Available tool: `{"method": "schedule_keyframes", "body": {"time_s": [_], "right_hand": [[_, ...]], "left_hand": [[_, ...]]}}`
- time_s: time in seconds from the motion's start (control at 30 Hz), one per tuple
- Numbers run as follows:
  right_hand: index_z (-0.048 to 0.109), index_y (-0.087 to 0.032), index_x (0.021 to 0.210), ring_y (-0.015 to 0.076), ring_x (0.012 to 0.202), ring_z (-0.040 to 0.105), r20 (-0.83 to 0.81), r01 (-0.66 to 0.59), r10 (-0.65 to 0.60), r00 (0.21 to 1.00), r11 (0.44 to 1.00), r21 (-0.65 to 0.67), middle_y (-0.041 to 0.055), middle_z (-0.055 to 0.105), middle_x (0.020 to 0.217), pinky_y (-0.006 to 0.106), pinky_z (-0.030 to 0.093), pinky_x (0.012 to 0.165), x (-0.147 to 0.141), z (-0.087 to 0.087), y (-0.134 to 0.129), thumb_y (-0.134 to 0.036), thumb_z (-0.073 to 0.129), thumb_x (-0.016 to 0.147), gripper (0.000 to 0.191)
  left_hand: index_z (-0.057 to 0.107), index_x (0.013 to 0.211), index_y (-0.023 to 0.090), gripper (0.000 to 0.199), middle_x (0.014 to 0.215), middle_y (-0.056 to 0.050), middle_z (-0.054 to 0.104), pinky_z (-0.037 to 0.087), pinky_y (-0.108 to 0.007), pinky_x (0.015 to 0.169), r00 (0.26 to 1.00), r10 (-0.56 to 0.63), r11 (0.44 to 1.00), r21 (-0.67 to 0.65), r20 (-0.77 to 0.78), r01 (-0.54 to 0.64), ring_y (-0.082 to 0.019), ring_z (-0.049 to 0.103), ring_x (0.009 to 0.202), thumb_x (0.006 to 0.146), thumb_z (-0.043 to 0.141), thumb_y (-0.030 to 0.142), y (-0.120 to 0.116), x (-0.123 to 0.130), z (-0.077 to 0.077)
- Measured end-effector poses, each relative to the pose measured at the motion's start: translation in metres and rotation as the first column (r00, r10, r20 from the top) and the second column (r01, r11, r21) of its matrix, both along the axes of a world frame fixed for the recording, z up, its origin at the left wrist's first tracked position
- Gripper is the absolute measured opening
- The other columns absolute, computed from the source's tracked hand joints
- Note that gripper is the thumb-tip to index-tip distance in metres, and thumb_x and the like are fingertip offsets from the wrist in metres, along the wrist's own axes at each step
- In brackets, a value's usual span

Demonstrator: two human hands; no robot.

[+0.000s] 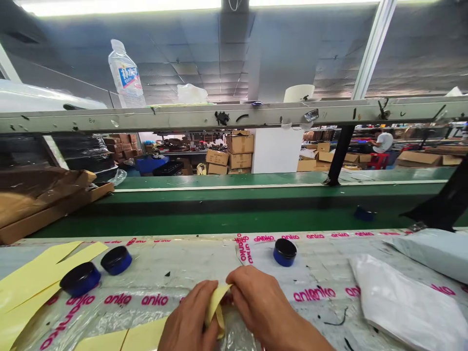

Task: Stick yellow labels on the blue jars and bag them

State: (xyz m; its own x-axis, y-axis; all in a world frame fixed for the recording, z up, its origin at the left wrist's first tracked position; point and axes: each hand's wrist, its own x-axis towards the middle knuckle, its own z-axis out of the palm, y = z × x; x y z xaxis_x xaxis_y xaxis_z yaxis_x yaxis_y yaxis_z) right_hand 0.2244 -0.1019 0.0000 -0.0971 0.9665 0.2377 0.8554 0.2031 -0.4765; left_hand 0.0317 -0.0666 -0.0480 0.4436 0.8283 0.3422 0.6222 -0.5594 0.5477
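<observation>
At the near middle of the work surface, my left hand is closed around a strip of yellow paper that is bent over on itself. The fingertips of my right hand pinch the upper end of the same strip. Under my left hand lies another flat yellow strip. Left of the hands, two short round pieces, black on top with blue sides, stand side by side: one piece and a second piece. A third piece stands beyond my right hand.
Yellow sheets lie at the left. White plastic bags are on the right. Beyond the printed plastic cover runs a green conveyor belt carrying another round piece. A bottle stands on the rail. A person sits far back.
</observation>
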Motion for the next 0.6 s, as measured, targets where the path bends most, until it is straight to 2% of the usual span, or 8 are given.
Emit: {"method": "schedule_keyframes", "body": {"time_s": [0.13, 0.2, 0.27, 0.33, 0.4, 0.47, 0.5, 0.6], "right_hand": [[0.067, -0.021, 0.109, 0.0227, 0.090, 0.069, -0.165, 0.012, 0.014, 0.986, 0.989, 0.150, 0.0061, 0.074, 0.100, 0.036, 0.051, 0.080, 0.017, 0.011, -0.003, -0.021, 0.044, 0.098, 0.026], [0.066, -0.022, 0.109, 0.0199, 0.086, 0.069, -0.302, 0.061, -0.012, 0.953, 0.986, 0.152, 0.0042, 0.074, 0.100, 0.033, 0.052, 0.077, 0.024, 0.016, -0.003, -0.024, 0.046, 0.098, 0.023], [0.065, -0.023, 0.108, 0.0184, 0.083, 0.068, -0.430, 0.122, -0.058, 0.901, 0.985, 0.122, 0.0027, 0.074, 0.096, 0.031, 0.053, 0.074, 0.029, 0.019, -0.002, -0.027, 0.050, 0.097, 0.019], [0.063, -0.023, 0.109, 0.0184, 0.084, 0.068, -0.499, 0.178, -0.093, 0.861, 0.976, 0.126, 0.0029, 0.073, 0.099, 0.031, 0.054, 0.074, 0.032, 0.021, -0.002, -0.028, 0.055, 0.094, 0.018], [0.061, -0.024, 0.112, 0.0196, 0.087, 0.067, -0.485, 0.244, -0.119, 0.866, 0.948, 0.203, 0.0042, 0.071, 0.104, 0.032, 0.056, 0.072, 0.035, 0.021, -0.005, -0.028, 0.060, 0.091, 0.022], [0.059, -0.025, 0.114, 0.0218, 0.094, 0.066, -0.402, 0.278, -0.101, 0.910, 0.867, 0.413, 0.0070, 0.068, 0.111, 0.032, 0.056, 0.071, 0.036, 0.019, -0.013, -0.027, 0.066, 0.089, 0.027], [0.057, -0.025, 0.114, 0.0227, 0.095, 0.065, -0.340, 0.265, -0.079, 0.937, 0.795, 0.545, 0.0081, 0.067, 0.112, 0.033, 0.056, 0.072, 0.035, 0.018, -0.019, -0.025, 0.068, 0.087, 0.029], [0.057, -0.025, 0.102, 0.0184, 0.076, 0.063, -0.132, 0.131, -0.042, 0.990, 0.580, 0.804, 0.0033, 0.067, 0.089, 0.029, 0.053, 0.065, 0.025, 0.010, -0.038, -0.015, 0.071, 0.082, 0.027]], "left_hand": [[0.069, 0.121, 0.029, 0.042, 0.121, -0.003, 0.073, 0.055, -0.035, 0.094, 0.980, -0.043, 0.975, -0.205, 0.194, 0.084, -0.024, 0.068, 0.110, 0.085, 0.049, 0.029, 0.004, 0.007, 0.029], [0.074, 0.109, 0.029, 0.037, 0.105, 0.000, 0.076, 0.056, -0.031, 0.085, 0.950, -0.093, 0.885, -0.414, 0.297, 0.215, -0.023, 0.069, 0.100, 0.083, 0.048, 0.031, 0.005, 0.013, 0.045], [0.076, 0.102, 0.025, 0.036, 0.092, 0.000, 0.076, 0.054, -0.027, 0.075, 0.904, -0.090, 0.667, -0.649, 0.418, 0.367, -0.021, 0.068, 0.087, 0.078, 0.049, 0.025, 0.005, 0.021, 0.056], [0.075, 0.102, 0.019, 0.037, 0.088, -0.002, 0.075, 0.051, -0.025, 0.070, 0.843, -0.004, 0.417, -0.765, 0.538, 0.491, -0.020, 0.067, 0.080, 0.073, 0.053, 0.021, 0.004, 0.029, 0.061], [0.073, 0.106, 0.015, 0.037, 0.089, -0.005, 0.074, 0.049, -0.025, 0.069, 0.783, 0.100, 0.275, -0.774, 0.613, 0.571, -0.019, 0.067, 0.078, 0.072, 0.060, 0.020, 0.004, 0.035, 0.060], [0.072, 0.108, 0.015, 0.037, 0.090, -0.007, 0.074, 0.051, -0.026, 0.071, 0.738, 0.169, 0.248, -0.753, 0.653, 0.609, -0.021, 0.067, 0.080, 0.072, 0.066, 0.022, 0.004, 0.037, 0.057], [0.072, 0.109, 0.015, 0.038, 0.091, -0.007, 0.073, 0.051, -0.027, 0.070, 0.727, 0.195, 0.247, -0.751, 0.658, 0.613, -0.021, 0.067, 0.081, 0.072, 0.069, 0.022, 0.005, 0.037, 0.055], [0.072, 0.107, 0.015, 0.035, 0.091, -0.009, 0.073, 0.052, -0.026, 0.064, 0.734, 0.238, 0.279, -0.768, 0.637, 0.576, -0.022, 0.068, 0.079, 0.075, 0.074, 0.031, 0.008, 0.036, 0.048]]}}
